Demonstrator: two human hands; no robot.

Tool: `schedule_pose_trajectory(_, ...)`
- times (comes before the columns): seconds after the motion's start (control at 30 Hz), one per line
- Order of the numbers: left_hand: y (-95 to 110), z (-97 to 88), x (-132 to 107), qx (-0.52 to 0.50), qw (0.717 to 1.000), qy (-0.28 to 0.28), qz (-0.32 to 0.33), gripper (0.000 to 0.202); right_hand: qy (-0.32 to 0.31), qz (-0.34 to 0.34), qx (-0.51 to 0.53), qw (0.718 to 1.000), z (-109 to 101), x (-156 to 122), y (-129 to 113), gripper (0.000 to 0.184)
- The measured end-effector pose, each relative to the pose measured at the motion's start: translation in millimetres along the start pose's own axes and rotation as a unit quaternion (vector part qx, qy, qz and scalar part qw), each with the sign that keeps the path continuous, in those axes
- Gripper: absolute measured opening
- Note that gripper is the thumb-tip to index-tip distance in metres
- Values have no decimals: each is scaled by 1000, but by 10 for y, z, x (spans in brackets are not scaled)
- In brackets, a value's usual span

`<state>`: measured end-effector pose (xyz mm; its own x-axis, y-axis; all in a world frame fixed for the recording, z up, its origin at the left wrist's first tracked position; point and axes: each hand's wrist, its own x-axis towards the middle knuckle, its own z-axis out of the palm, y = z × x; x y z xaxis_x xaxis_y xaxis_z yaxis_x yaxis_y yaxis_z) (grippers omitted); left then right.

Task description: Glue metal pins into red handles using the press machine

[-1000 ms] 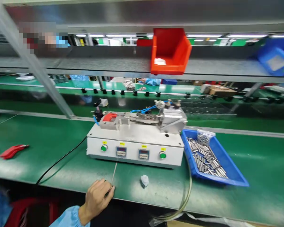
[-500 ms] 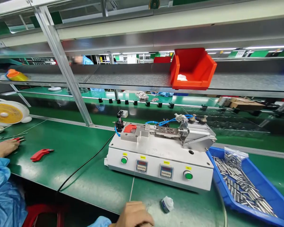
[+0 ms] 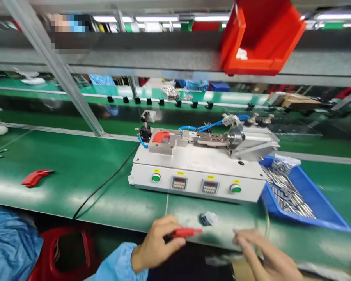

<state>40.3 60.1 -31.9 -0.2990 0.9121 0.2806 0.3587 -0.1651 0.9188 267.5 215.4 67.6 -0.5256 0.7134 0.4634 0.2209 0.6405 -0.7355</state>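
My left hand (image 3: 157, 242) grips a red plastic handle (image 3: 185, 233) above the front edge of the bench, its narrow end pointing right. To the right, my right hand (image 3: 267, 255) is blurred. Its thumb and forefinger are pinched together, and something small and pale seems to show at their tips, too smeared to name. Between and beyond the hands lies a small white-and-dark container (image 3: 210, 218). Behind it stands a grey bench machine (image 3: 199, 160) with green buttons and small displays; a similar red handle (image 3: 161, 136) sits in its left fixture.
A blue tray (image 3: 324, 207) of metal tubes (image 3: 292, 199) lies at the right. Another red handle (image 3: 36, 178) is on the green bench at left, near a black cable (image 3: 108, 179). Overhead, a red bin (image 3: 263, 43) sits on the shelf. A red stool (image 3: 67, 253) stands below.
The view has tilted down and shifted right. My left hand has risen into view with the red handle, and my right hand has appeared. The co-worker's hand at left is out of view.
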Motion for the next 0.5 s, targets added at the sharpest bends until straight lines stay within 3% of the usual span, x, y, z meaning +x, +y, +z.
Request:
schedule_pose_trajectory(0.07,-16,-55,-21,-41,995,37,-88,35,138,73,-19,988,26,-118,-27,20)
schedule_pose_trajectory(0.13,-43,-77,-31,-104,980,67,-159,36,209,117,-16,971,106,-264,-12,27)
schedule_pose_trajectory(0.2,-58,-86,-32,-165,963,78,-197,38,186,147,-6,972,228,-389,43,37)
schedule_pose_trajectory(0.3,-36,-110,10,-195,957,45,-208,37,83,170,12,982,463,-465,170,49)
schedule_pose_trajectory(0.37,-1,-130,71,-192,961,5,-201,37,36,166,11,985,630,-436,244,44)
schedule_pose_trajectory(0.5,62,-153,184,-162,969,-26,-187,40,20,163,69,984,874,-355,271,25)
